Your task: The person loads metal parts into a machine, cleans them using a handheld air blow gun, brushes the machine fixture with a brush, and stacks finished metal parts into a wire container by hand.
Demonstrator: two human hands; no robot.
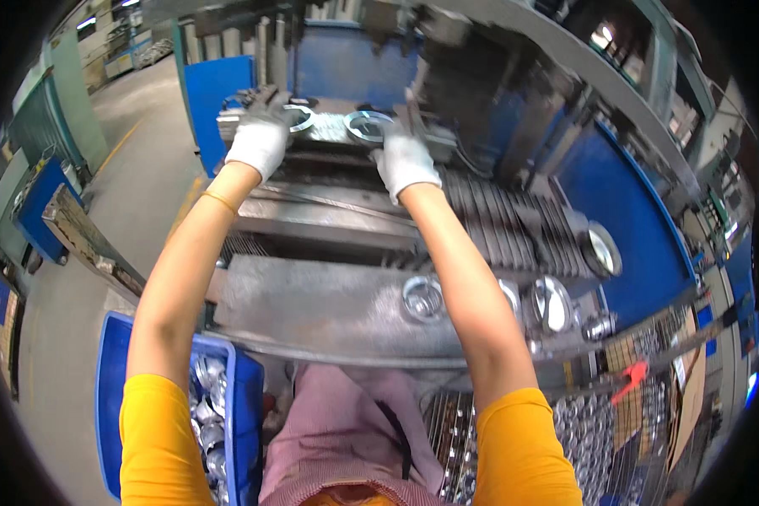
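Both hands wear white gloves with dark finger ends and reach into the machine at the far side. My left hand (260, 143) is closed at the left side of a shiny metal ring (301, 128) with an open middle. My right hand (406, 158) is closed at the right edge of a second metal ring (348, 128). Both rings rest at the bright metal die block (329, 127). The fingertips are blurred and partly hidden against the dark tooling. On the grey metal ledge (312, 308) closer to me stands a round metal cup (422, 298), beside my right forearm.
More round metal parts (552, 305) stand at the ledge's right end, and one (602, 250) leans by the ribbed machine bed (497, 219). A blue bin (246, 405) of metal parts is at lower left. Racked parts (586, 430) and a red tool (631, 381) lie at lower right.
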